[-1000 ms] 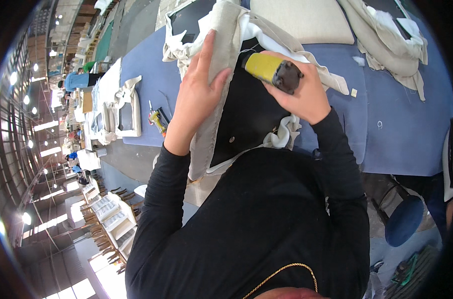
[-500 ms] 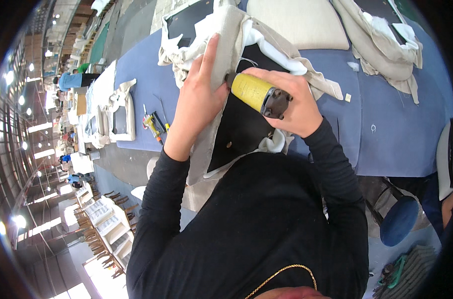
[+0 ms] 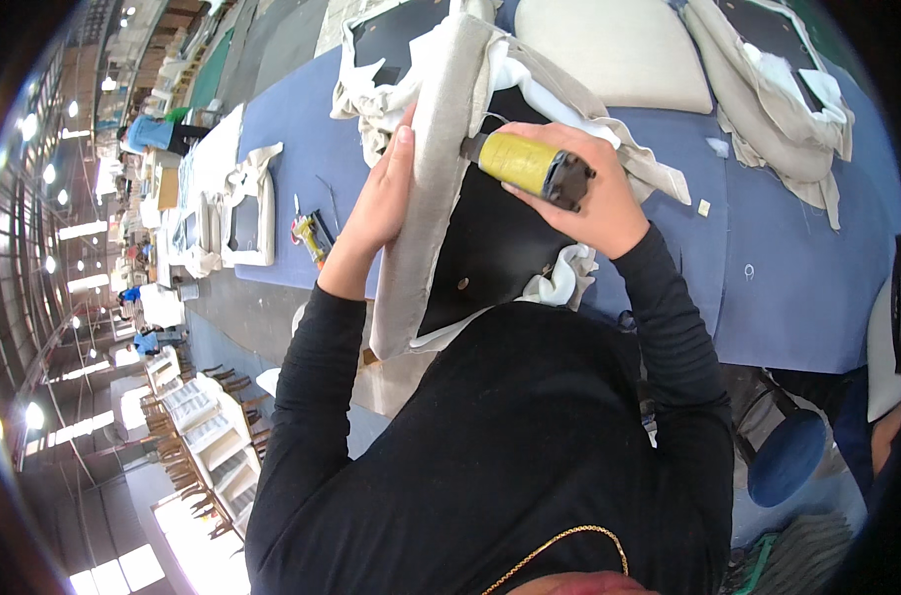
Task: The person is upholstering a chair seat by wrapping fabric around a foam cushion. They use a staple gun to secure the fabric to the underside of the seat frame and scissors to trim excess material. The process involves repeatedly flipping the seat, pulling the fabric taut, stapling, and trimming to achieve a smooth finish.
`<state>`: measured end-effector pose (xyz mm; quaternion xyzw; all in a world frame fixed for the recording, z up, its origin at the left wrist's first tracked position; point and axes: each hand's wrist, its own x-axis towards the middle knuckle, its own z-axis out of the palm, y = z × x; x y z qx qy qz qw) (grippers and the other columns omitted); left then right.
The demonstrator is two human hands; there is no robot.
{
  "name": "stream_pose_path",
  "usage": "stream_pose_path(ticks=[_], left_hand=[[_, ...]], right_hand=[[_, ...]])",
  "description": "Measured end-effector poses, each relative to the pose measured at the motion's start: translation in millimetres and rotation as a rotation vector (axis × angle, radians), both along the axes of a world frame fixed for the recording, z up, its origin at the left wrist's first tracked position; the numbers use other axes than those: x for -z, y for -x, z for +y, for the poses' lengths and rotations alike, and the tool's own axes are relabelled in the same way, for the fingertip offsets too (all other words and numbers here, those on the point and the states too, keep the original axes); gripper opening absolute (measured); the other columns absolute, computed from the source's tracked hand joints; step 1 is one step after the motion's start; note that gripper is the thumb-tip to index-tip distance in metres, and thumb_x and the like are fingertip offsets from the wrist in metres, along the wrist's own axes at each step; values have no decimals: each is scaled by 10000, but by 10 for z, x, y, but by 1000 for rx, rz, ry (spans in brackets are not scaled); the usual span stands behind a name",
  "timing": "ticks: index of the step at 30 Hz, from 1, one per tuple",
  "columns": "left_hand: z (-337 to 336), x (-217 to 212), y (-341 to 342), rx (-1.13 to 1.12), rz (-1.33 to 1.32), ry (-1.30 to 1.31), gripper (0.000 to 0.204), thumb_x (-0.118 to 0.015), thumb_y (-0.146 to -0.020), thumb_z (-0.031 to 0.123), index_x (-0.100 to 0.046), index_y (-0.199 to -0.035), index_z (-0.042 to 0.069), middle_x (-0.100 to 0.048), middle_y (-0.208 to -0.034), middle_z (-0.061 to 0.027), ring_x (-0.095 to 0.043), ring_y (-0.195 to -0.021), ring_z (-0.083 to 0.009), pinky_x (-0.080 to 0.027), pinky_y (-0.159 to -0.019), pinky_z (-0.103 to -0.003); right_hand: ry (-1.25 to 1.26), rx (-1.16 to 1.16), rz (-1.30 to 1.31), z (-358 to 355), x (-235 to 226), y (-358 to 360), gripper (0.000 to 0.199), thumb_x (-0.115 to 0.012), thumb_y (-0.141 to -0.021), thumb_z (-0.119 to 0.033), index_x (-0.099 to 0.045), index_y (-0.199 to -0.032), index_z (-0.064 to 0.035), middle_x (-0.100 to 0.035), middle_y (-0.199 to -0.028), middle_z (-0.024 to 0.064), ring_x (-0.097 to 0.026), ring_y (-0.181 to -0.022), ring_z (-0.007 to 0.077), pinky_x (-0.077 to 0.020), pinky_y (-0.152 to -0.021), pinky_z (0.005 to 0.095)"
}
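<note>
A seat cushion (image 3: 426,198) in beige fabric stands tilted in front of me, its black underside (image 3: 490,238) facing right. White padding shows along its far and near right edges. My right hand (image 3: 609,193) is wrapped round a yellow and black staple gun (image 3: 518,164). The gun's dark nose is at the fabric border beside the black panel; whether it touches is hard to tell. My left hand (image 3: 379,203) lies along the cushion's outer left side with fingers stretched out, pressed to the fabric. Part of its fingers is hidden behind the cushion.
The blue-covered table (image 3: 778,268) bears another beige cushion (image 3: 614,50) and partly covered frames (image 3: 768,89) at the far right. Left lie hand tools (image 3: 312,236) and a covered frame (image 3: 249,218). A blue stool (image 3: 788,456) stands lower right, with another person's arm (image 3: 887,436) at the edge.
My left hand has slid from the top of the fabric border to the cushion's outer side. The border now faces up more. The staple gun has shifted slightly right.
</note>
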<state>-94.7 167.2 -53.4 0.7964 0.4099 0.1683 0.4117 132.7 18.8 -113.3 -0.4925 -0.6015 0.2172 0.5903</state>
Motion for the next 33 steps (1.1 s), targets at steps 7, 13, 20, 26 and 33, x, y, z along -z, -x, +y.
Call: stream_pose_path(ticks=[7,13,20,26,33], left_hand=[[-273,-124,-6,194,211,-478,820,-715,-1031,152,-316,-1742,227,-570,-1567,-275,-581,-1402,-498,-483,-1163,-507],[-289,-77,-5,154,235,-533,910,-774,-954,96,-337,-1732,273,-619,-1487,-261,-623,-1341,-490,-519,-1119,-514],[-269,-43,31,158,191,-490,999,-799,-917,106,-294,-1732,387,-516,-1528,-376,-610,-1319,-574,-547,-1090,-554],[-251,-55,80,165,130,-478,1052,-800,-874,59,-277,-1746,326,-515,-1556,-334,-637,-1302,-532,-549,-1093,-518],[186,259,495,-212,32,589,780,-432,-1132,646,-470,-1669,81,-635,-1511,-127,-663,-1277,-209,-505,-1100,-356]], right_hand=[[106,-14,65,25,-10,130,573,-827,-840,-93,-714,-1400,-54,-804,-1232,165,-797,-1091,316,-600,-1018,360],[24,-19,38,-21,-48,189,611,-807,-801,-67,-711,-1403,-32,-805,-1212,174,-800,-1040,304,-599,-976,355],[56,-52,24,-21,-107,243,610,-793,-771,-48,-713,-1374,-12,-797,-1108,202,-799,-969,307,-593,-916,347],[139,-54,-25,-27,-176,398,573,-783,-763,-38,-724,-1333,-12,-793,-1053,213,-800,-940,354,-602,-878,345],[130,-59,58,48,-117,469,581,-797,-812,-20,-696,-1384,-30,-804,-1111,202,-814,-1004,338,-606,-908,352]])
